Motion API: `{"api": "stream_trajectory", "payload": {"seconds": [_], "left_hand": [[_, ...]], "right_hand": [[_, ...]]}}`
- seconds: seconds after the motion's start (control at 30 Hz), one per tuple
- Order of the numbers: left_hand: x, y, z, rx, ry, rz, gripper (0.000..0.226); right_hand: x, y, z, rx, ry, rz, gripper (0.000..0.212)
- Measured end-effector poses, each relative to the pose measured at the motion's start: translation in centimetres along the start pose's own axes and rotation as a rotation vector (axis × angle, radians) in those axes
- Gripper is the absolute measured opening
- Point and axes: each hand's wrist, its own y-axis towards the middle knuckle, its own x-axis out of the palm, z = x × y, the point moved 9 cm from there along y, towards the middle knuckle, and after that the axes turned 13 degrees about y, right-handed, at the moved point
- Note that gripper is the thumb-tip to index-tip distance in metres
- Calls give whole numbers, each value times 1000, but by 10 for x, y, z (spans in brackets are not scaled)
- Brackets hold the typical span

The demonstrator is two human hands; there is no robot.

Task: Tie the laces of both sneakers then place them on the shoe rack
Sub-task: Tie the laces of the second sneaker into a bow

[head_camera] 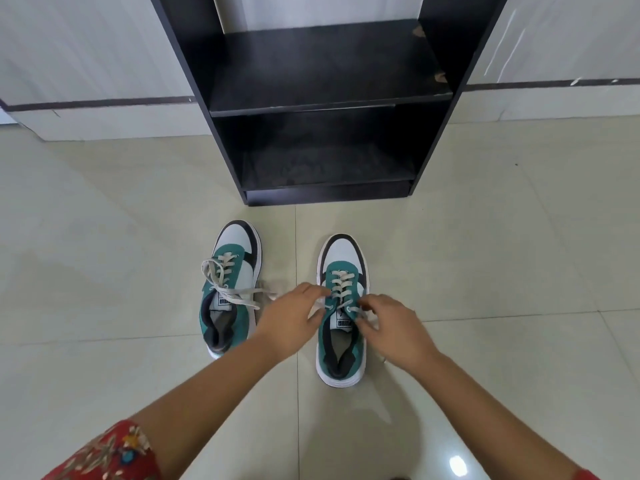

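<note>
Two teal, white and black sneakers stand on the tiled floor, toes pointing at the rack. The left sneaker (230, 289) has its white laces in a loose bow that spreads across the tongue. The right sneaker (343, 341) has untied lace ends at its top eyelets. My left hand (294, 318) pinches the lace end on that shoe's left side. My right hand (391, 327) pinches the lace end on its right side. The black shoe rack (325, 102) stands just beyond the shoes, and both shelves in view hold nothing.
Pale glossy floor tiles (104, 306) spread out on all sides of the shoes. White cabinet fronts with a dark strip along the base flank the rack, one on the left (86, 64) and one on the right (561, 46). A red patterned sleeve (110, 455) shows at the bottom left.
</note>
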Motion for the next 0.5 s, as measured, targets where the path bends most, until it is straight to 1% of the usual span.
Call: {"api": "stream_trajectory", "payload": {"seconds": [0.07, 0.13, 0.2, 0.27, 0.33, 0.4, 0.43, 0.5], "left_hand": [[0, 0, -6, -70, -81, 40, 25], [-4, 1, -11, -97, -92, 75, 19], [-9, 3, -9, -65, -51, 104, 18], [-16, 6, -5, -28, 56, 150, 18], [-24, 7, -6, -33, 152, 200, 17], [-29, 6, -16, -76, 182, 222, 15], [-29, 5, -22, -100, 186, 218, 15], [-23, 3, -27, -121, 217, 166, 15]], "right_hand": [[-3, 0, -6, -11, 10, 75, 29], [-8, 1, -5, 5, -11, 93, 23], [-15, 5, -6, 12, 44, 108, 18], [-20, 8, -9, 12, 73, 127, 15], [-25, 12, -2, 76, 150, 135, 14], [-31, 14, 15, 150, 243, 156, 21], [-33, 13, 23, 182, 271, 162, 23], [-30, 10, 36, 244, 306, 149, 19]]}}
